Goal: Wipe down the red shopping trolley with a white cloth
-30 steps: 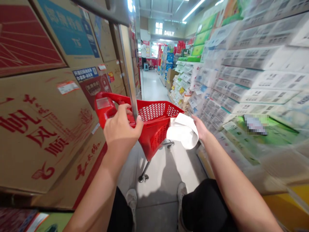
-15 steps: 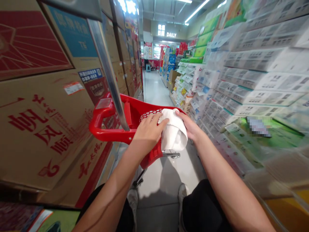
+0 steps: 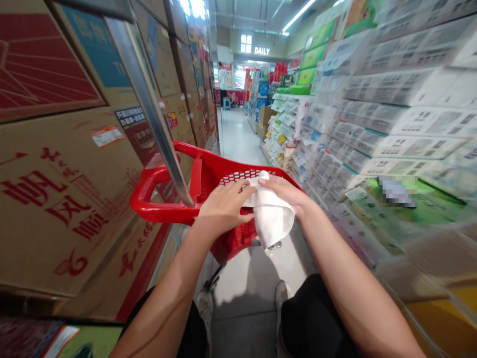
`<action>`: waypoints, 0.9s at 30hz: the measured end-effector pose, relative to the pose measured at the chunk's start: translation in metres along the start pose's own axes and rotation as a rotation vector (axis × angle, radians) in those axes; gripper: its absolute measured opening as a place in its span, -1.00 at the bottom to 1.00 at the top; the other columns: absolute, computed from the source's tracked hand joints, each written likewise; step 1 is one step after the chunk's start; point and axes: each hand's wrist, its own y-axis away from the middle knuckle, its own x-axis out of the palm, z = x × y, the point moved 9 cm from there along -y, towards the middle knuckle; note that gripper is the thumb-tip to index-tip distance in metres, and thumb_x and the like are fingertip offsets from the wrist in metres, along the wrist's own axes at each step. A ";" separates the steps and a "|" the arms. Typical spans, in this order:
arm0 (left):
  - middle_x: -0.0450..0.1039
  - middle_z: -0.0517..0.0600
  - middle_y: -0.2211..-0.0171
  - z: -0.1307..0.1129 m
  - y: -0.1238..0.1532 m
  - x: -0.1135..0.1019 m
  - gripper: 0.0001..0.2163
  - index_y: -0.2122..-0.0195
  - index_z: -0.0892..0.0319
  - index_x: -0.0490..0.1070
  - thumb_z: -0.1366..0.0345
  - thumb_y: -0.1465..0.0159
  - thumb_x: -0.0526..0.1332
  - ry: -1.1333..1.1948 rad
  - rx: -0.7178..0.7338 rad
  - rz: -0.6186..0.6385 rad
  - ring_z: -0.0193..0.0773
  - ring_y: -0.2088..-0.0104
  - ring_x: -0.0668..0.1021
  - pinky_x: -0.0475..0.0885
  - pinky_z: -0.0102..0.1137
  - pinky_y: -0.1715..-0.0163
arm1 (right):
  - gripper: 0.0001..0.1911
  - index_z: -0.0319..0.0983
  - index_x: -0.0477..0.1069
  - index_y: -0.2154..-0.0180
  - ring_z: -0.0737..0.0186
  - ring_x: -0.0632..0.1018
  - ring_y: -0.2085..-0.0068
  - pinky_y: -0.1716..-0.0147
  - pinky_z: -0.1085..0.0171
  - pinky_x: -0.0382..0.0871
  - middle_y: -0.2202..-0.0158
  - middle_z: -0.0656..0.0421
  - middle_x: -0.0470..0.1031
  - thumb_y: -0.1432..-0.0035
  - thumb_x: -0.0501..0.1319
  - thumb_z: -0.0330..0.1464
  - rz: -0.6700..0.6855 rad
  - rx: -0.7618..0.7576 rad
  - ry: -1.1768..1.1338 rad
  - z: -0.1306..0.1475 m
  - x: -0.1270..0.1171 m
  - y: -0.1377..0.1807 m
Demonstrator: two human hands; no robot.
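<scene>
A folded white cloth (image 3: 274, 226) hangs over the near edge of the red shopping basket cart (image 3: 160, 213). My right hand (image 3: 285, 191) grips the cloth from the right, thumb on top and the other fingers mostly hidden behind it. On the left side, my left hand (image 3: 225, 206) lies over the basket's rim with its fingers apart, the fingertips at the cloth's upper left edge. Its thumb points toward the hanging fold. A metal pole (image 3: 151, 109) rises from the cart's left side, leaning toward the upper left.
Large cardboard cartons (image 3: 67, 199) are stacked close on the left. White packaged goods (image 3: 395, 119) fill the right side, with a green package (image 3: 402, 214) lower down. The aisle floor (image 3: 238, 134) runs ahead to a distant person (image 3: 223, 79) beside a blue stool (image 3: 226, 103).
The cloth's lower end hangs further down and looks more pointed. My right thumb has come over the top of the cloth. My left hand has shifted slightly left, its fingers more spread.
</scene>
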 end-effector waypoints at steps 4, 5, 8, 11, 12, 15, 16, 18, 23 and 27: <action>0.55 0.05 0.11 0.000 0.002 -0.004 -0.75 0.12 0.12 0.47 0.22 -0.43 0.01 -0.073 0.000 -0.083 -0.16 0.09 0.55 0.41 -0.29 0.13 | -0.57 -0.24 0.48 0.21 0.20 0.58 0.32 0.30 0.25 0.50 0.28 0.12 0.59 -0.04 0.43 -0.06 -0.025 0.084 -0.020 -0.012 -0.008 -0.002; 0.55 0.06 0.16 0.003 0.003 -0.008 -0.74 0.17 0.14 0.46 0.22 -0.44 -0.01 -0.070 -0.026 -0.121 -0.16 0.11 0.55 0.40 -0.30 0.16 | -0.54 -0.23 0.47 0.16 0.19 0.58 0.28 0.25 0.23 0.50 0.24 0.11 0.59 -0.06 0.41 -0.04 -0.058 0.052 0.057 -0.010 -0.013 -0.002; 0.57 0.06 0.27 0.018 0.004 -0.024 -0.76 0.18 0.14 0.44 0.21 -0.43 0.00 -0.040 -0.204 -0.233 -0.15 0.20 0.58 0.36 -0.33 0.28 | -0.34 -0.19 0.38 -0.10 0.08 0.52 -0.03 -0.07 0.09 0.41 -0.03 0.05 0.49 -0.07 0.39 0.01 -0.205 -0.182 0.447 0.017 -0.021 0.005; 0.56 0.01 0.40 0.030 0.000 -0.034 -0.72 0.09 0.10 0.43 0.14 -0.44 -0.02 -0.052 -0.396 -0.277 -0.15 0.36 0.59 0.30 -0.36 0.38 | -0.05 -0.12 0.20 -0.30 -0.08 0.28 -0.30 -0.29 -0.06 0.15 -0.26 0.01 0.27 0.05 0.46 -0.01 -0.160 -0.410 0.856 0.040 0.003 0.015; 0.56 0.00 0.42 0.031 -0.004 -0.037 -0.71 0.07 0.09 0.44 0.12 -0.44 -0.02 -0.062 -0.419 -0.287 -0.15 0.39 0.59 0.28 -0.36 0.40 | -0.02 -0.11 0.18 -0.33 -0.12 0.24 -0.32 -0.30 -0.10 0.12 -0.27 0.00 0.25 0.05 0.46 -0.02 -0.129 -0.447 0.955 0.041 0.012 0.016; 0.58 0.00 0.42 0.026 -0.013 -0.045 -0.68 0.07 0.05 0.46 0.06 -0.45 -0.03 -0.075 -0.390 -0.336 -0.15 0.40 0.60 0.26 -0.36 0.41 | -0.24 -0.16 0.21 -0.31 -0.17 0.29 -0.25 -0.25 -0.15 0.16 -0.19 -0.05 0.32 -0.13 0.32 -0.16 -0.222 -0.468 1.153 0.042 0.016 0.015; 0.58 0.00 0.41 0.026 -0.014 -0.048 -0.67 0.07 0.05 0.46 0.04 -0.45 -0.03 -0.073 -0.380 -0.354 -0.15 0.40 0.60 0.26 -0.36 0.41 | -0.32 -0.20 0.24 -0.29 -0.17 0.32 -0.22 -0.23 -0.14 0.19 -0.16 -0.07 0.34 -0.16 0.27 -0.24 -0.297 -0.456 1.199 0.043 0.010 0.015; 0.57 0.00 0.42 0.030 -0.013 -0.052 -0.67 0.08 0.04 0.47 0.02 -0.44 -0.01 -0.068 -0.388 -0.391 -0.15 0.39 0.59 0.26 -0.36 0.40 | -0.38 -0.25 0.29 -0.24 -0.18 0.36 -0.18 -0.19 -0.12 0.25 -0.12 -0.11 0.37 -0.13 0.22 -0.35 -0.459 -0.424 1.277 0.046 -0.008 0.017; 0.55 0.01 0.36 0.057 0.003 -0.065 -0.64 0.05 0.07 0.45 0.06 -0.47 -0.07 -0.002 -0.538 -0.590 -0.17 0.29 0.58 0.36 -0.32 0.28 | -0.60 -0.15 0.49 0.03 -0.13 0.48 -0.03 -0.07 -0.01 0.34 0.03 -0.04 0.50 -0.09 0.16 -0.50 -0.629 -0.288 1.416 0.058 -0.058 0.021; 0.50 0.07 0.13 0.054 0.000 -0.078 -0.62 -0.01 0.09 0.42 0.15 -0.50 -0.16 0.067 -0.460 -0.696 -0.21 0.06 0.53 0.41 -0.23 0.03 | -0.54 -0.17 0.53 0.03 -0.09 0.50 -0.08 -0.14 0.00 0.30 0.01 0.01 0.56 -0.09 0.06 -0.55 -0.713 -0.395 1.255 0.082 -0.074 0.014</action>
